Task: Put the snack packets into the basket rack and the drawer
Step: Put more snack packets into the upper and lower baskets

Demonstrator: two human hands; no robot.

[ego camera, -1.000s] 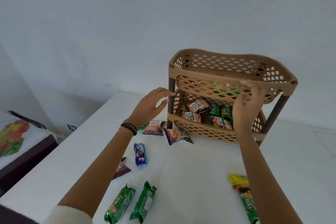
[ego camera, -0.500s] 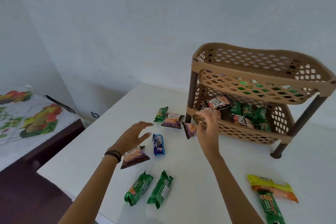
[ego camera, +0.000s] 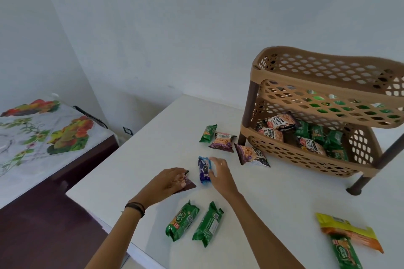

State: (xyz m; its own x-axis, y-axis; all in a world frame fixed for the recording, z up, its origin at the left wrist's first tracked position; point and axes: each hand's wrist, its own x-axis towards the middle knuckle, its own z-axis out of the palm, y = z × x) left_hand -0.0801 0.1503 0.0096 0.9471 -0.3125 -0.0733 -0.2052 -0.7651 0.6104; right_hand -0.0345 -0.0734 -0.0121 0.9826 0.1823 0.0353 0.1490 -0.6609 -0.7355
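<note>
Soft, even daylight — edges bowed, slightly blurred.

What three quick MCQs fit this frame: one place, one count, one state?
1. Where does the blue biscuit packet lie?
A. on the white table
B. in the rack's bottom basket
C. on the bed

2. How many green packets lie side by side nearest the camera, between the forearms?
A. one
B. two
C. four

3. What is the left hand doing?
A. gripping a rack leg
B. hanging free
C. resting on a dark brown packet

Key: 1 A, it lies on the table by the right hand. 2 B, a pair. 3 C, fingers cover the brown packet.
</note>
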